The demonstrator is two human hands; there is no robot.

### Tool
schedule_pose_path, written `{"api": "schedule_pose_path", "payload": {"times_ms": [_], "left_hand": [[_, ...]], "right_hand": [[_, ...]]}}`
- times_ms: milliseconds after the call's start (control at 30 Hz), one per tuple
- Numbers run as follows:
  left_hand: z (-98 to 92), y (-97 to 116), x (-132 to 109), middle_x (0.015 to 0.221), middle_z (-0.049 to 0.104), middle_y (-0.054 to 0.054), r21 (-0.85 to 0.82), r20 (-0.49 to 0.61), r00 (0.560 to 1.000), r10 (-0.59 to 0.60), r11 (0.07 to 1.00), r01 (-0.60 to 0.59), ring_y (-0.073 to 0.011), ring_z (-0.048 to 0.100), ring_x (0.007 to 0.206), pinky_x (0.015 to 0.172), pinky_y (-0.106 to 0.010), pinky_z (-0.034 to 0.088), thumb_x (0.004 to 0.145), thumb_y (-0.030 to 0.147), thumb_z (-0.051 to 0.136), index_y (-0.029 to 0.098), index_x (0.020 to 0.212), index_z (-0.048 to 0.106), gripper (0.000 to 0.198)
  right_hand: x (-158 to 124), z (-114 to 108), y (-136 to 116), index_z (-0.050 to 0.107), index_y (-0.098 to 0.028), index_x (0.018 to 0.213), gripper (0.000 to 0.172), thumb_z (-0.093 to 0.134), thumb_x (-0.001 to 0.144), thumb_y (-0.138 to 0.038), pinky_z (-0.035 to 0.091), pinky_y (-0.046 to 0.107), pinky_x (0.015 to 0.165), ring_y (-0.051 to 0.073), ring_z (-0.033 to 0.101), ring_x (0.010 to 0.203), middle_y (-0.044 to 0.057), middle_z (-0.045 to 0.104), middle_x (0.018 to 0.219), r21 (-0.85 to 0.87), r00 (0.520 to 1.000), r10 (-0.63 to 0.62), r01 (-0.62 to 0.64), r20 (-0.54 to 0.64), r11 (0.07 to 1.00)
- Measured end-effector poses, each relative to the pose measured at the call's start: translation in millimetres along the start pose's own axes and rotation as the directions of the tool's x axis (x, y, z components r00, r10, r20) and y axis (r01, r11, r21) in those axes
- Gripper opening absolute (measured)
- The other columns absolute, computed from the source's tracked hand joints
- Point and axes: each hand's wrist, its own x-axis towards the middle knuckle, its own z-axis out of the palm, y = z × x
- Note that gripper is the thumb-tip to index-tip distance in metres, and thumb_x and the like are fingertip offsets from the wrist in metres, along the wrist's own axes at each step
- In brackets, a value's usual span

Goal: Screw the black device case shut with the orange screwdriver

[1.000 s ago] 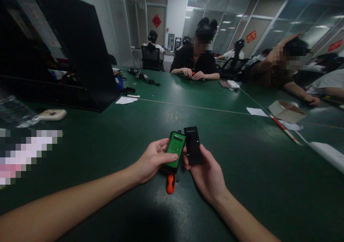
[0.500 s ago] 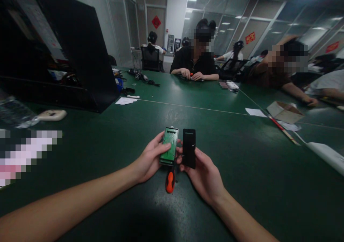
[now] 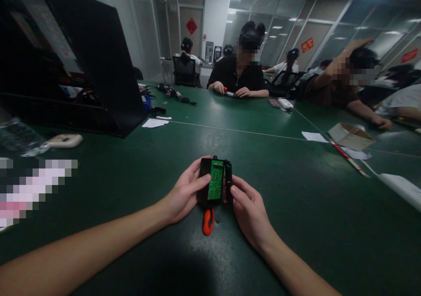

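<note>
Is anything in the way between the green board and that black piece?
Nothing clearly visible. The right hand holds the black piece just beside the green board in the left hand. The narrow gap is dim; fingertips may show there. The orange handle lies lower in view, outside that gap.

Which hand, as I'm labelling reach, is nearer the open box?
Right. The right hand, holding the black cover, is left of the open box; the left hand, holding the black case of the circuit board, is farther left.

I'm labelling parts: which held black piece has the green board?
The case in the left hand, with the green board; the cover in the right hand shows none.
</note>
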Motion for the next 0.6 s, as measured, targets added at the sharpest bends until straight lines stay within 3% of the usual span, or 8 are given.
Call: {"api": "schedule_pose_path", "payload": {"times_ms": [167,300,400,600], "left_hand": [[-0.7,-6.2,-2.9,0.129,0.061,-0.008,0.119,-0.016,0.997,0.073,0.990,-0.070,-0.0229,0.060,0.115,0.101,-0.033,0.044,0.077,0.021,0.080,0.025,0.133,0.051,0.063],[1.9,-11.4,-9.6,0.120,0.063,-0.004,0.287,-0.017,0.987,0.157,0.947,-0.145,-0.0217,0.061,0.109,0.097,-0.031,0.045,0.077,0.021,0.080,0.028,0.131,0.047,0.064],[5.7,-10.6,-13.8,0.117,0.063,-0.004,0.356,-0.031,0.982,0.188,0.920,-0.165,-0.0226,0.061,0.108,0.096,-0.031,0.045,0.079,0.021,0.078,0.028,0.130,0.046,0.061],[8.0,-8.7,-16.9,0.113,0.062,-0.004,0.406,-0.036,0.976,0.216,0.895,-0.184,-0.0228,0.060,0.103,0.094,-0.033,0.045,0.079,0.021,0.076,0.027,0.132,0.046,0.061]], "right_hand": [[-3.6,3.7,2.6,0.071,-0.022,0.100,0.032,0.083,0.073,-0.036,0.051,0.029,0.075,0.016,0.063,0.078,0.001,0.070,0.085,-0.224,0.994,-0.102,0.093,-0.029,0.970],[-7.6,9.7,0.4,0.070,-0.022,0.095,0.030,0.083,0.073,-0.037,0.051,0.028,0.065,0.015,0.062,0.071,0.001,0.068,0.078,-0.334,0.989,-0.142,0.118,-0.048,0.935],[-9.1,12.0,-0.6,0.070,-0.022,0.096,0.027,0.081,0.074,-0.034,0.051,0.030,0.069,0.016,0.061,0.071,0.001,0.067,0.077,-0.416,0.982,-0.186,0.152,-0.042,0.896],[-10.3,13.1,3.0,0.070,-0.023,0.096,0.028,0.083,0.072,-0.029,0.050,0.029,0.063,0.015,0.060,0.067,0.001,0.066,0.078,-0.440,0.970,-0.243,0.206,-0.028,0.874]]}}
